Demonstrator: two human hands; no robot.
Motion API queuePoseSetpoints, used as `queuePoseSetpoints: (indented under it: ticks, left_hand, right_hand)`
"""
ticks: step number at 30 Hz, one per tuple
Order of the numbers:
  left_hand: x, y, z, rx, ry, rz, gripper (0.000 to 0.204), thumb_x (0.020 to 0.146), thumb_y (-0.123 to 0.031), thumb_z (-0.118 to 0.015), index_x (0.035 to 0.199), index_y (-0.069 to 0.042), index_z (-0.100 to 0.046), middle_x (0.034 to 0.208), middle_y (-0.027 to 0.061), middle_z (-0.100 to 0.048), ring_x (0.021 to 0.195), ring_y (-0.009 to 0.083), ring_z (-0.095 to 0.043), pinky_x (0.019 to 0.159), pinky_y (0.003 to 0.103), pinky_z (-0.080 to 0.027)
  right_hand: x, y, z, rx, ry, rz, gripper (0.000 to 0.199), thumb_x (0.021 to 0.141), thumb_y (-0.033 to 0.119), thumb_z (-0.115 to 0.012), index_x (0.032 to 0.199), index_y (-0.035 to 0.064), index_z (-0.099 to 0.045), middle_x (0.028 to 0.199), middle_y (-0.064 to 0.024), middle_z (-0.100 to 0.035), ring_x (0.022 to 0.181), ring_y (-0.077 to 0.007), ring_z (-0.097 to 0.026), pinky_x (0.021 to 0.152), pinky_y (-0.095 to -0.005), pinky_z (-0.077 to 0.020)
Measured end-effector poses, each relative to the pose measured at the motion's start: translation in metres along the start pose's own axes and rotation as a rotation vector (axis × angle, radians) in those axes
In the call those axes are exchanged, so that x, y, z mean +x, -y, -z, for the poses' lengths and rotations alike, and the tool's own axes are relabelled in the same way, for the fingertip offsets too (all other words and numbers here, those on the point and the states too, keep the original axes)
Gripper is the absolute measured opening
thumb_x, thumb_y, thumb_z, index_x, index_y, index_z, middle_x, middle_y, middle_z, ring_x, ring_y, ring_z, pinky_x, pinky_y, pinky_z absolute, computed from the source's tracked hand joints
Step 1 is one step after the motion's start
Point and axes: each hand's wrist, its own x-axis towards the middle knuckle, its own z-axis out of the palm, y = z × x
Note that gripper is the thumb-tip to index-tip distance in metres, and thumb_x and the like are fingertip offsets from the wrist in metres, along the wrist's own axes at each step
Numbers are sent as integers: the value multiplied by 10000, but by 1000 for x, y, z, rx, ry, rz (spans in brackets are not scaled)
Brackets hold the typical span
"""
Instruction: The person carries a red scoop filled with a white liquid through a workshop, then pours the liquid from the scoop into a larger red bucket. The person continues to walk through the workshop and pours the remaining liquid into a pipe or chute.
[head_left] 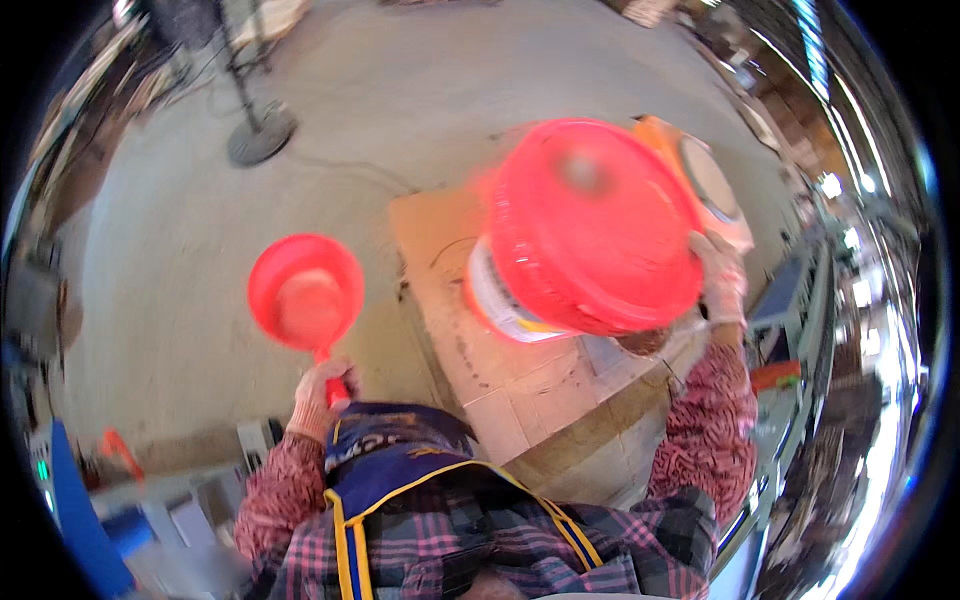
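A red plastic dipper (305, 295) with a round bowl is in my left hand (325, 392), gloved and wrapped round its handle. The bowl points away from me over the floor; something pale shows at its bottom. My right hand (720, 278), also gloved, grips the right edge of a large red lid (600, 235). Beneath the lid, a white bucket (495, 290) with a printed label shows only at its lower left. Whether the lid is pressed on or just lies over the bucket, I cannot tell. The lid is slightly blurred.
Under the bucket lies a flattened cardboard sheet (510, 400). Beyond the lid stands an orange device (715, 185) with a pale round top. A stand with a round dark base (262, 135) is at the far left. Metal framework (800, 340) runs along the right.
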Motion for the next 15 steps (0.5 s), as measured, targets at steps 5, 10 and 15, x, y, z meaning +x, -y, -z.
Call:
queuePoseSetpoints:
  ticks: [5, 10, 15]
  left_hand:
    - [17, 7, -4, -108, 29, 98, 218, 845, -142, -636, 962, 41, -621, 822, 98, -638, 706, 215, -609, 654, 343, -505]
    - [17, 11, -15, -118, 44, 84, 315, 777, -150, -705, 1026, 24, -621, 875, 125, -658, 767, 238, -641, 713, 366, -530]
    - [9, 10, -25, -186, 199, -37, 407, 746, -195, -751, 1065, 18, -616, 932, 125, -656, 780, 232, -624, 738, 352, -516]
  right_hand:
    - [-19, 24, 9, -414, -30, -149, 506, 888, 413, -621, 1275, 86, -622, 1287, -134, -595, 1172, -239, -567, 994, -340, -428]
    - [-43, 17, 4, -43, -280, -113, 463, 941, 362, -588, 1288, 55, -602, 1252, -99, -617, 1115, -206, -584, 903, -326, -458]
    - [-122, 31, 13, 215, -368, 167, 327, 940, 205, -590, 1206, 16, -620, 1055, -96, -652, 932, -161, -614, 718, -253, -477]
